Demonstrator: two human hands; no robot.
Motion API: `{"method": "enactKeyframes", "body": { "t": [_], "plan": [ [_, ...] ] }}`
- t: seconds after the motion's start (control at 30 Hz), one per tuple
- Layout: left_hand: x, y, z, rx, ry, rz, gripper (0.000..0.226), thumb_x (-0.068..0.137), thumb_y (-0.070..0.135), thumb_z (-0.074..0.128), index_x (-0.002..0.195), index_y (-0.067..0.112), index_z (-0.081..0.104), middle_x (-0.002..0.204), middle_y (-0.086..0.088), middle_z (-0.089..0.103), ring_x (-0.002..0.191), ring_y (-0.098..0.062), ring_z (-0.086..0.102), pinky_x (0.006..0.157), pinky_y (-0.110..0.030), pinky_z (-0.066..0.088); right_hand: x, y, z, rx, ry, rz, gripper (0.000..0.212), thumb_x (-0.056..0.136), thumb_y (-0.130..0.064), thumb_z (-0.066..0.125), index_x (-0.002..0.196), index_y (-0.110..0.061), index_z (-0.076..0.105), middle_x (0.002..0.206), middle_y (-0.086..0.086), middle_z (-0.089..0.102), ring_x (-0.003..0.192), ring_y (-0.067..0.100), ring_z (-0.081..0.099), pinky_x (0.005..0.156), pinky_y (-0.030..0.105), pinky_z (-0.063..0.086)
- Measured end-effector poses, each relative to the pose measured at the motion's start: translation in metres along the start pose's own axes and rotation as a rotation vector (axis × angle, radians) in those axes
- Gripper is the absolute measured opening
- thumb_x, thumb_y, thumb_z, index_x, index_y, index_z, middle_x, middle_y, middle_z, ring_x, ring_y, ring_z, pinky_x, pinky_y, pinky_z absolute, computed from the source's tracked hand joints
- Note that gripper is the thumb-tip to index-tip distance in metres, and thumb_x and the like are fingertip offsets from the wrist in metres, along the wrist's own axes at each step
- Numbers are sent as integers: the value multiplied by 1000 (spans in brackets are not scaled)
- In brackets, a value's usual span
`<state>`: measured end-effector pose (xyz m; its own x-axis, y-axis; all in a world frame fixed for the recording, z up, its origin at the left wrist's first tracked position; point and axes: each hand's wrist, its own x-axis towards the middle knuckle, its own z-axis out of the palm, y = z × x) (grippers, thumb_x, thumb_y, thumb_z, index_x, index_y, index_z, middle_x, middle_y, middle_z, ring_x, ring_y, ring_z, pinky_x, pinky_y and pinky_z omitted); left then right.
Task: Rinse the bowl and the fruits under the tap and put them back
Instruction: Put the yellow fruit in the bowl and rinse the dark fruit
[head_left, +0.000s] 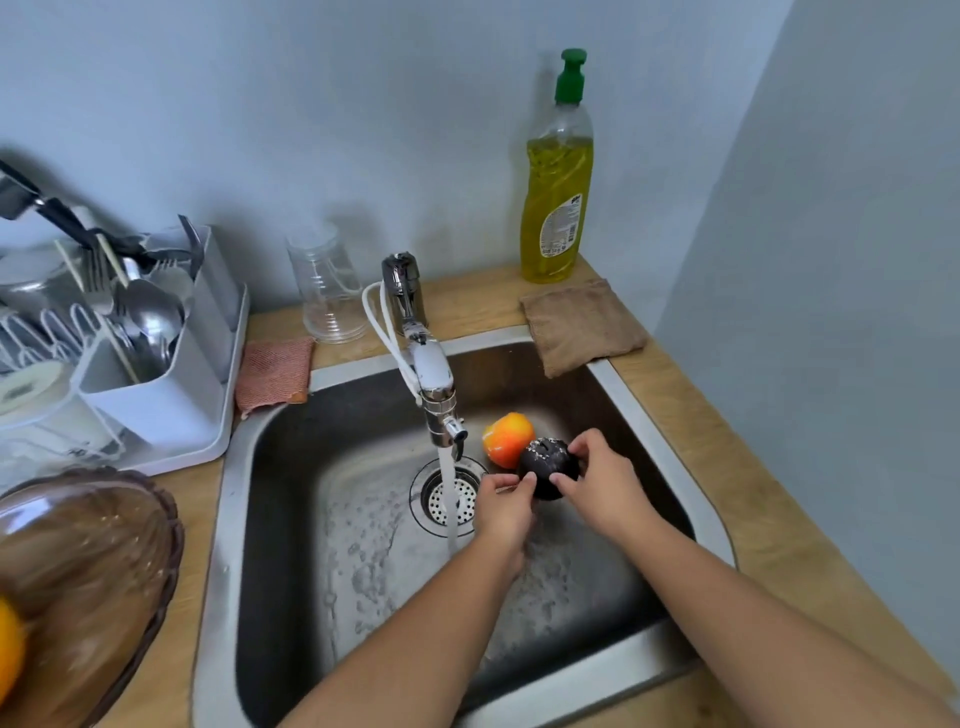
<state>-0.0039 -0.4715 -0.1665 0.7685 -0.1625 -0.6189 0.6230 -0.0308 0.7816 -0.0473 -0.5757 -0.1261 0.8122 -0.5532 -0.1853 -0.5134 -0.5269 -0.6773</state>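
Dark, near-black fruit (548, 467), speckled with pale droplets or foam on top, held between both hands right of centre in the frame, above the basin floor of the sink (670, 441). The left hand (503, 512) pinches its lower left side with fingertips; the right hand (605, 480) cups it from the right, thumb and fingers curled around it. The fruit sits just right of the water stream (449, 499), which falls from the tap (434, 384) onto the drain strainer (457, 499); it is not under the flow here, though its wet top suggests rinsing is under way. Touching it from behind, an orange-red fruit (508, 439) rests on the sink floor; whether it has been rinsed cannot be told. At the lower left of the frame, the amber glass bowl (104, 561) stands on the wooden counter (779, 519), with an orange fruit (9, 649) at the frame's edge, seemingly in the bowl, though blur makes this uncertain. Judged state: task roughly midway. Remaining: finish the dark fruit, attend to the orange-red one, return both to the bowl.
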Motion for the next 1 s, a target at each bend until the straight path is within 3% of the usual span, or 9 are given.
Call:
{"method": "enactKeyframes", "body": {
  "t": [0.2, 0.33, 0.43, 0.5, 0.57, 0.63, 0.77, 0.83, 1.0],
  "plan": [
    [-56, 37, -44, -181, -200, 60, 18, 96, 13, 53, 111, 23, 53, 100, -4, 66, 87, -14, 64, 83, -31, 50, -43, -39, -21, 164, 25, -207, 52, 75, -21, 76, 120, -25, 51, 108, -8, 52, 90, 0, 52, 75, 9, 37],
    [-72, 45, -79, -199, -260, 61, 11, 99, 18, 49, 104, 21, 58, 92, -2, 66, 81, -15, 61, 78, -28, 48, -65, -60, -6, 292, -51, -216, 44, 78, -19, 72, 117, -28, 54, 111, -6, 51, 95, 2, 56, 87, 20, 45],
    [-75, 47, -100, -167, -210, 80, 18, 98, 23, 50, 115, 18, 54, 100, -5, 67, 80, -15, 62, 74, -27, 48, -73, -70, 15, 418, -101, -153, 29, 83, -18, 67, 108, -27, 56, 106, -7, 58, 96, 11, 61, 86, 37, 55],
    [-77, 48, -113, -109, -184, 95, 21, 98, 27, 51, 117, 18, 53, 104, -6, 67, 83, -16, 62, 74, -28, 48, -76, -76, 28, 448, -131, -132, 22, 87, -21, 63, 106, -27, 56, 106, -8, 61, 96, 12, 62, 82, 36, 55],
    [-79, 49, -122, -36, -156, 142, 20, 97, 30, 52, 114, 19, 54, 104, -5, 67, 83, -16, 62, 71, -26, 48, -81, -83, 37, 483, -152, -134, 16, 91, -21, 57, 105, -29, 54, 104, -6, 61, 89, 7, 59, 71, 24, 50],
    [-82, 47, -129, 94, -108, 282, 17, 95, 31, 55, 110, 24, 57, 104, -3, 67, 86, -13, 63, 71, -23, 48, -84, -91, 45, 511, -181, -90, 11, 95, -26, 49, 104, -31, 54, 100, -3, 61, 83, 8, 57, 61, 20, 43],
    [-86, 41, -134, 366, -62, 524, 24, 95, 35, 52, 119, 36, 55, 113, 8, 64, 105, -9, 60, 93, -27, 49, -90, -105, 50, 779, -349, 192, 28, 98, -41, 34, 98, -23, 55, 68, 9, 63, 52, 22, 54, 44, 24, 33],
    [-84, 42, -135, 406, -59, 559, 26, 97, 36, 47, 123, 37, 52, 117, 9, 63, 108, -9, 58, 97, -29, 46, -90, -109, 50, 805, -326, 218, 32, 98, -41, 32, 98, -17, 54, 63, 11, 58, 44, 22, 50, 41, 24, 32],
    [-79, 57, -124, 426, -131, 478, 27, 100, 39, 40, 117, 28, 57, 97, -3, 67, 69, -14, 58, 59, -26, 51, -95, -108, 50, 632, -56, -105, 24, 101, -25, 34, 90, -27, 55, 78, 8, 57, 55, 17, 53, 39, 23, 40]
  ]
}}
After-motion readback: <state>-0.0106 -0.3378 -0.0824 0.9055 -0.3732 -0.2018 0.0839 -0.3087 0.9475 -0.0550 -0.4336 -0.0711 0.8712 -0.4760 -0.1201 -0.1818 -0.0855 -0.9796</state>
